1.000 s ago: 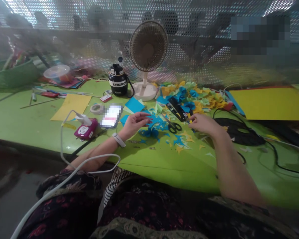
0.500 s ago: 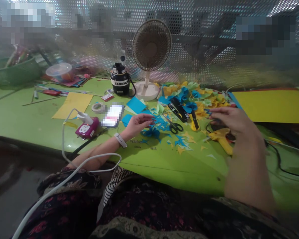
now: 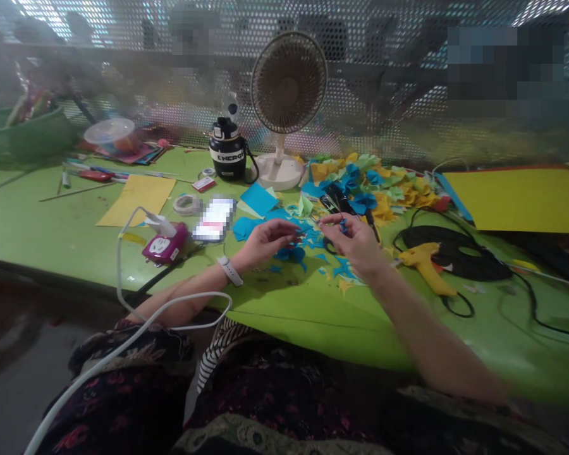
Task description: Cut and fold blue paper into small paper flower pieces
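My left hand, with a white watch on the wrist, has its thumb and fingers closed together over the blue paper scraps. What sits between its fingertips is too small to make out. A blue paper flower shows right below those fingertips; whether they touch it is unclear. Facing it, my right hand pinches a small blue piece. Under and behind the right hand lie scissors, partly hidden, and a black stapler. Blue scraps spread around both hands.
A yellow glue gun with a black cord lies to the right, near yellow sheets. Behind are folded paper pieces, a fan and a black bottle. At left are a phone and a purple power adapter.
My right hand has swung left from above the glue gun to the scissors, close to my left hand, carrying the small blue piece. My left hand has shifted slightly right.
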Tool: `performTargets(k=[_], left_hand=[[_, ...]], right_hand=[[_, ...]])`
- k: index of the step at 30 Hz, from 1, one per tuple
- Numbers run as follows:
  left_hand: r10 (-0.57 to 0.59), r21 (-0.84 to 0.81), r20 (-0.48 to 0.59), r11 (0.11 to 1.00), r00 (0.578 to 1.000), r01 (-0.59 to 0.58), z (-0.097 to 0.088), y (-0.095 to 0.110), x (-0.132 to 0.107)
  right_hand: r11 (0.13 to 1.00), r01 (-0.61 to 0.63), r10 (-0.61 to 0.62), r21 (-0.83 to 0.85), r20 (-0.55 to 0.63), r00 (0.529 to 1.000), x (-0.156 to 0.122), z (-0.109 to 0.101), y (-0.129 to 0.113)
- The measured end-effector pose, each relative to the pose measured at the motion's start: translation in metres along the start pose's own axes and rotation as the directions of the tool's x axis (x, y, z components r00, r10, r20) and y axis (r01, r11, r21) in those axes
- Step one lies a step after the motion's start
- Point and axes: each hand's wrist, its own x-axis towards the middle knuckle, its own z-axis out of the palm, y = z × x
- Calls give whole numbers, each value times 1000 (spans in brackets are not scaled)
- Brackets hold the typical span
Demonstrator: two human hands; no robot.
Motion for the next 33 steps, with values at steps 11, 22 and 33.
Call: performTargets(k=[11, 22, 33], left_hand=[[12, -11, 33, 1000, 999, -12, 4, -1, -2], [-138, -96, 55, 985, 989, 143, 3, 2, -3], [-260, -177, 89, 946, 962, 272, 5, 8, -5]], right_hand=[[971, 92, -96, -219, -5, 995, -2, 6, 6], [944, 144, -181, -297, -102, 978, -4, 5, 1], [932, 121, -151, -342, -62, 987, -4, 5, 0]])
